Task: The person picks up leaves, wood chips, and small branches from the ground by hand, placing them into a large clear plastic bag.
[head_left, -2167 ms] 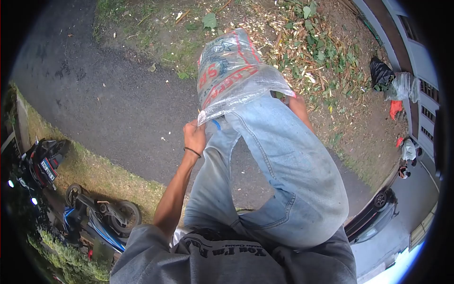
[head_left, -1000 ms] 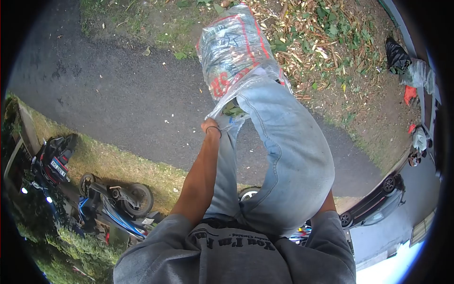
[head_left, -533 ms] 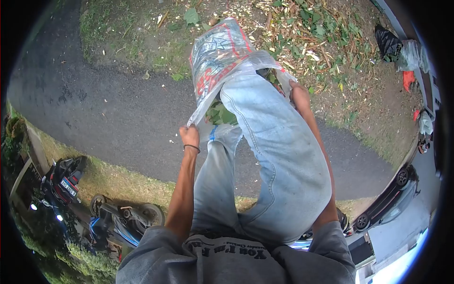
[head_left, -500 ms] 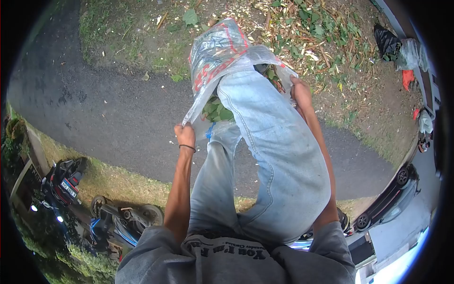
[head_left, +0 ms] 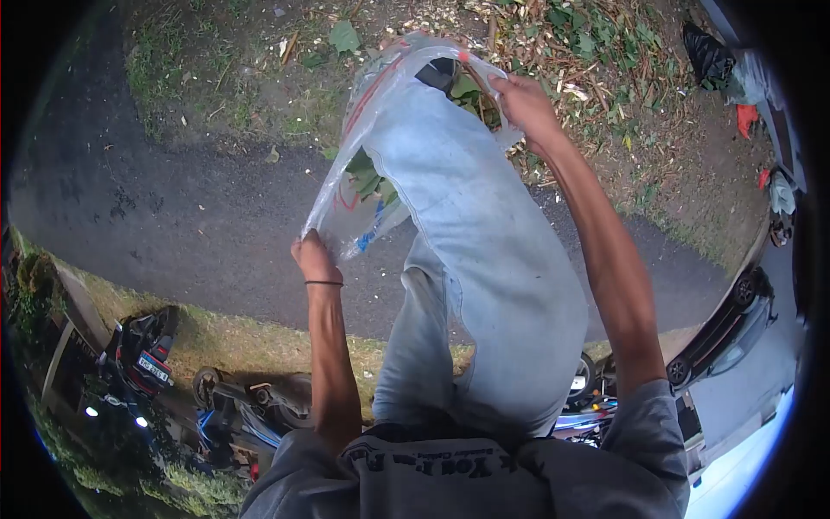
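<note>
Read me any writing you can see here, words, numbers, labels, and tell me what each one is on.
"You I'm R...": white lettering on the grey shirt, seen upside down; only partly legible, and the smaller line beneath is too blurred.
Red printing on the clear plastic sack, which the left hand and right hand both grip: creased, not readable.
Number plate on the parked motorbike: characters too small to read.
</note>
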The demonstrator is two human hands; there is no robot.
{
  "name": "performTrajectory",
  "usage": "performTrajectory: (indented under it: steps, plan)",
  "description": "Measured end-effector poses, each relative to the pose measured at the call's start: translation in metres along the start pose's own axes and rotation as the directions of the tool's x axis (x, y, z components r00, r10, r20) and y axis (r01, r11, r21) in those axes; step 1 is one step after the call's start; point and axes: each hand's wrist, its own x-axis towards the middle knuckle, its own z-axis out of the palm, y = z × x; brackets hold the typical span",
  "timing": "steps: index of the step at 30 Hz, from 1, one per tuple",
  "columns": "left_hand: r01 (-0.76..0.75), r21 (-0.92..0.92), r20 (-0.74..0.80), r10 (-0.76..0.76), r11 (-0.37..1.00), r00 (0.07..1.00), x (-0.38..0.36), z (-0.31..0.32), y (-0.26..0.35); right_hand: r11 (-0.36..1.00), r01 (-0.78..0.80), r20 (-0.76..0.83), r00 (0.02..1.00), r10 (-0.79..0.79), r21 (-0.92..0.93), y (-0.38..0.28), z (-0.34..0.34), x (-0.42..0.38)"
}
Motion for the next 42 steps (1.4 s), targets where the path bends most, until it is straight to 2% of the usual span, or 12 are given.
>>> performTrajectory:
  steps: [2,6,12,14,15,17,19,23,27,28,32,42]
  plan:
    - [0.011,-0.252,-0.033,-0.020,0.968,0.999,0.006,0.033,0.015,0.956,-0.167,0.063,0.986,0.156,0.242,0.001,0.013,0.014]
    - [-0.105,-0.087,0.086,0.112,0.991,0.990,0.010,0.021,0.050,0.940,-0.069,0.024,0.998,0.064,0.333,-0.032,0.035,0.052]
    - [-0.285,0.276,0.225,0.227,0.918,0.948,0.043,-0.003,0.047,0.886,0.202,0.019,0.977,-0.214,-0.418,-0.040,0.070,0.083]
    - [-0.532,0.474,0.267,0.461,0.702,0.846,0.044,-0.004,0.048,0.730,0.241,0.034,0.958,-0.286,-0.640,-0.045,0.070,0.074]
    - [-0.366,0.565,0.263,0.259,0.739,0.929,0.022,0.001,0.089,0.753,0.234,-0.004,0.954,-0.299,-0.616,-0.054,0.064,0.057]
    - [-0.704,0.506,0.265,0.687,0.498,0.677,0.029,0.015,0.091,0.774,0.210,-0.037,0.957,-0.288,-0.597,-0.042,0.055,0.044]
    - [-0.783,0.170,0.431,0.669,0.598,0.605,0.038,0.046,0.114,0.758,0.314,-0.084,0.897,-0.434,-0.571,-0.033,0.046,0.039]
    - [-0.706,0.550,0.397,0.604,0.447,0.691,0.013,0.130,0.154,0.743,0.292,0.035,0.940,-0.340,-0.603,-0.026,0.036,-0.002]
    - [-0.780,0.534,0.511,0.611,0.326,0.605,0.071,0.180,0.116,0.807,0.348,-0.022,0.913,-0.407,-0.477,-0.010,0.036,-0.047]
    - [-0.755,0.455,0.490,0.575,0.472,0.655,0.082,0.185,0.107,0.829,0.348,-0.055,0.910,-0.411,-0.438,-0.003,0.033,-0.050]
    - [-0.579,0.136,0.509,0.445,0.804,0.737,0.052,0.138,0.135,0.860,0.382,-0.125,0.887,-0.444,-0.339,0.009,0.023,-0.064]
    - [-0.790,0.370,0.589,0.535,0.488,0.606,0.032,0.048,0.149,0.820,0.439,-0.099,0.858,-0.504,-0.366,0.005,0.037,-0.081]
